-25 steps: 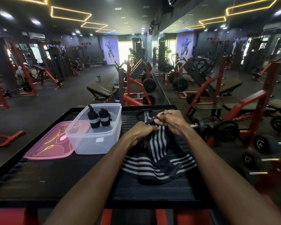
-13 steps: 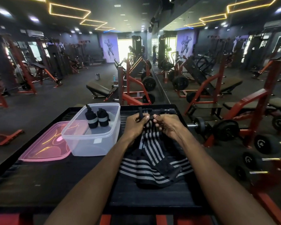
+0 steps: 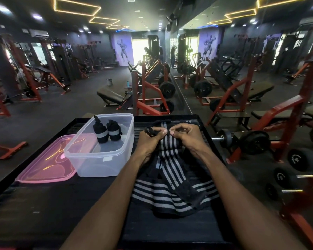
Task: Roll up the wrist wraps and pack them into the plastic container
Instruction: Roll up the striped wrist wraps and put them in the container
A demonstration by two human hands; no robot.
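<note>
A black wrist wrap with grey stripes [image 3: 167,154] runs up from a loose pile of striped wraps [image 3: 172,195] on the black table [image 3: 43,213]. My left hand [image 3: 150,141] pinches its upper end, where a black loop sticks out at the thumb. My right hand [image 3: 186,136] grips the same end from the right, thumb tips almost touching. A clear plastic container [image 3: 101,159] stands to the left of my hands. Two rolled black wraps [image 3: 107,131] with grey bands stand upright inside it.
A pink lid [image 3: 45,163] lies flat left of the container. The table's far rim [image 3: 181,117] is just beyond my hands. A dumbbell [image 3: 242,139] and red weight machines stand on the right; benches and racks fill the gym floor beyond.
Both hands have shifted slightly along the wrap's upper end and lifted it a little. The left thumb now shows the black loop. The container and lid have not moved.
</note>
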